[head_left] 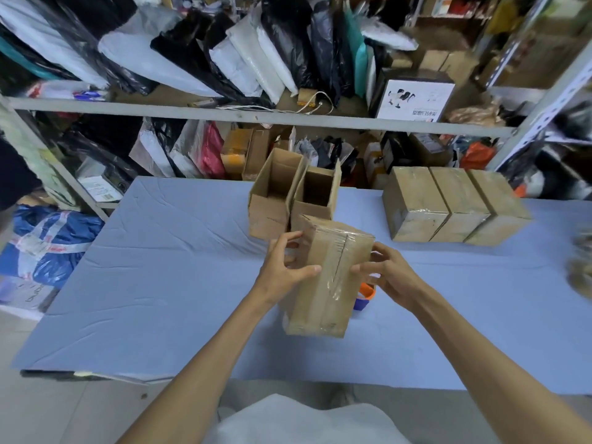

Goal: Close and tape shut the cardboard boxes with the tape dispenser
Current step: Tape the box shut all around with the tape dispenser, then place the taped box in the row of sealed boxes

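One taped cardboard box (330,277) is held tilted at the middle of the blue desk (160,267): the left hand (285,270) curls round its left side, thumb across the front, and the right hand (387,277) clasps its right side. Two open boxes (275,193) stand touching at its 12 o'clock, three sealed boxes (455,203) at 2 o'clock. The tape dispenser (365,296) peeks out at 4 o'clock

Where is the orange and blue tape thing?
In the head view, the orange and blue tape dispenser lies on the blue table, just right of the taped cardboard box and under the right hand.
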